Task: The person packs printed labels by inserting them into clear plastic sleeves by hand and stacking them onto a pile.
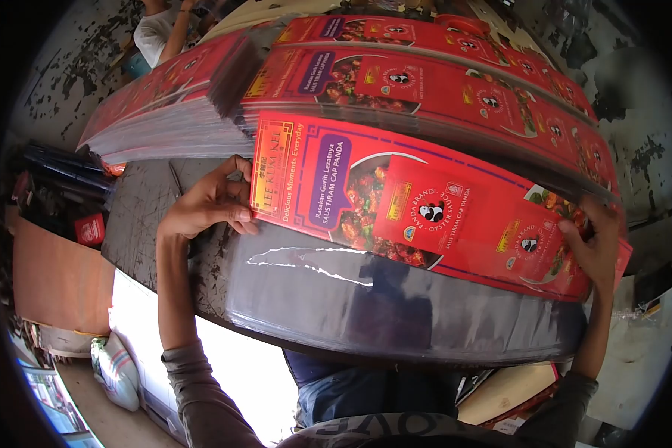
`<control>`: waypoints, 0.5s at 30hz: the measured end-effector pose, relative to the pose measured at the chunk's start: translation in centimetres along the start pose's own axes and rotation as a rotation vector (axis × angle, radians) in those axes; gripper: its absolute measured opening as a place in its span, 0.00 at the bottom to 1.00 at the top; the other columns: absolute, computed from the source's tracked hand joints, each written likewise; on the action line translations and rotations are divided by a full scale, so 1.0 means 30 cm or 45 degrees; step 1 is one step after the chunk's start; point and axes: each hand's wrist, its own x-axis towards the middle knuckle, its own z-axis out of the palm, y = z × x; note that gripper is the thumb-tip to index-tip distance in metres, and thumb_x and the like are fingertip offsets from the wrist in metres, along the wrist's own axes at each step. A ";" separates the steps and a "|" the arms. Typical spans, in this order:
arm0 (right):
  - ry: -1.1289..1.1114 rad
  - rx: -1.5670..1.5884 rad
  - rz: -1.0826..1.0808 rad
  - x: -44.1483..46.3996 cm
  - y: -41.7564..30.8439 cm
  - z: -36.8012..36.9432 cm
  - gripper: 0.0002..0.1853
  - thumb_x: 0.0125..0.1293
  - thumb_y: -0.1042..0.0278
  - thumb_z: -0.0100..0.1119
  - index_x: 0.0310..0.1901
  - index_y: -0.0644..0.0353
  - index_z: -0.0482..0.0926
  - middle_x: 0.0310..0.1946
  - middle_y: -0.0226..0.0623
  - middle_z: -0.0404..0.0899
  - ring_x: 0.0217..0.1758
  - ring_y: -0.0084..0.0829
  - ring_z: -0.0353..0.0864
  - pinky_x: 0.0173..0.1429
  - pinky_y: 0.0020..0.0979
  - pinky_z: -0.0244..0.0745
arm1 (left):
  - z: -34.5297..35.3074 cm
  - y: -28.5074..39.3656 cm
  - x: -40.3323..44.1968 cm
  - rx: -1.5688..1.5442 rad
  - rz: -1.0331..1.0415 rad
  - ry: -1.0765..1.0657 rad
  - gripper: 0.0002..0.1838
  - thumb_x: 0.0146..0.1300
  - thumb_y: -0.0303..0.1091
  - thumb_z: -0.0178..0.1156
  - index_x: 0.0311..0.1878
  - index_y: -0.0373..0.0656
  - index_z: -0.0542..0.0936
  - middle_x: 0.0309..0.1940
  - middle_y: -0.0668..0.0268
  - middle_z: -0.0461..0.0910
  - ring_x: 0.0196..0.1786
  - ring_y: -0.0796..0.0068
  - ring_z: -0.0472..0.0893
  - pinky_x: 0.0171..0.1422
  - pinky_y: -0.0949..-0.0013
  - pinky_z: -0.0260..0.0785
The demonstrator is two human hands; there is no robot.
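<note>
A long red printed sheet (455, 201) with a panda logo and sauce lettering stretches between my two hands. My left hand (215, 203) pinches its left end, thumb below and fingers curled behind the edge. Near the opposite end, my right hand (596, 243) grips the sheet with the thumb on its printed face; some fingers are hidden. Directly below the sheet lies a stack of clear plastic sleeves (396, 306), glossy with reflections, along the near table edge. Whether the red sheet touches the sleeves cannot be made out.
Behind are stacks of similar red sheets (433, 86), and another tall stack (172, 97) stands at the left. The worn dark table (145, 216) shows at left. A co-worker's arm (178, 33) is at upper left. A white sack (116, 371) sits on the floor.
</note>
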 end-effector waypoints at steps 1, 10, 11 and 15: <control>-0.012 -0.021 -0.072 0.010 -0.003 0.004 0.16 0.43 0.63 0.64 0.25 0.66 0.69 0.17 0.36 0.63 0.19 0.30 0.60 0.25 0.27 0.57 | 0.002 -0.001 -0.001 -0.014 0.005 0.012 0.25 0.47 0.24 0.62 0.46 0.38 0.59 0.27 0.60 0.75 0.28 0.71 0.79 0.29 0.76 0.74; -0.421 0.073 -0.091 0.008 0.006 0.057 0.18 0.45 0.60 0.64 0.18 0.63 0.66 0.11 0.39 0.59 0.14 0.34 0.60 0.21 0.30 0.57 | -0.013 -0.020 0.006 -0.050 0.069 -0.022 0.26 0.46 0.27 0.64 0.45 0.40 0.61 0.25 0.62 0.75 0.28 0.80 0.76 0.29 0.80 0.72; -0.500 0.122 -0.042 0.007 0.010 0.065 0.18 0.47 0.60 0.63 0.18 0.63 0.66 0.11 0.39 0.59 0.14 0.35 0.62 0.21 0.31 0.58 | -0.014 -0.022 0.006 -0.053 0.062 -0.016 0.26 0.45 0.27 0.65 0.45 0.41 0.61 0.25 0.62 0.75 0.27 0.80 0.76 0.28 0.80 0.71; -0.677 0.112 0.083 0.006 0.004 0.048 0.15 0.50 0.60 0.59 0.24 0.64 0.68 0.14 0.40 0.64 0.20 0.39 0.70 0.27 0.33 0.64 | -0.011 -0.009 -0.007 0.019 0.084 -0.038 0.26 0.47 0.27 0.64 0.47 0.40 0.60 0.25 0.63 0.75 0.27 0.80 0.76 0.30 0.80 0.71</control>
